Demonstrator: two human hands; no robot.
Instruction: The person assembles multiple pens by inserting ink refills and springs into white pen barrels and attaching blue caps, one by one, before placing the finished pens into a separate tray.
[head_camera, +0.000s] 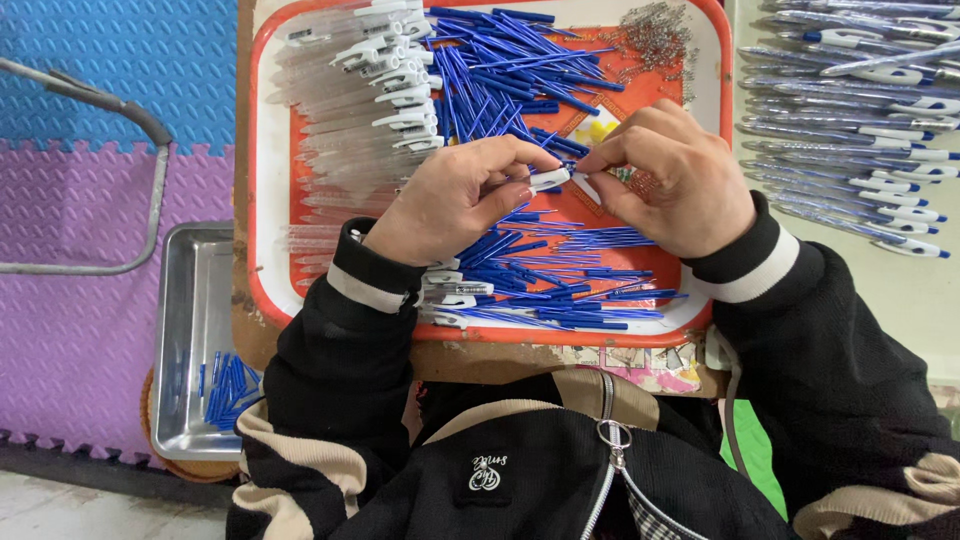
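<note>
Steel tray (190, 300) beside purple foam mat (70, 260); finished pens (860, 130) far right.

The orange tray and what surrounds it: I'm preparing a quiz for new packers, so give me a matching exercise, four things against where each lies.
Things:
1. blue refills
2. clear pen barrels
3. small springs
4. finished pens

Places:
A. tray's far right corner
B. tray's left side
C. middle of the orange tray
D. on the table right of the tray

Pairs: 1-C, 2-B, 3-A, 4-D
</note>
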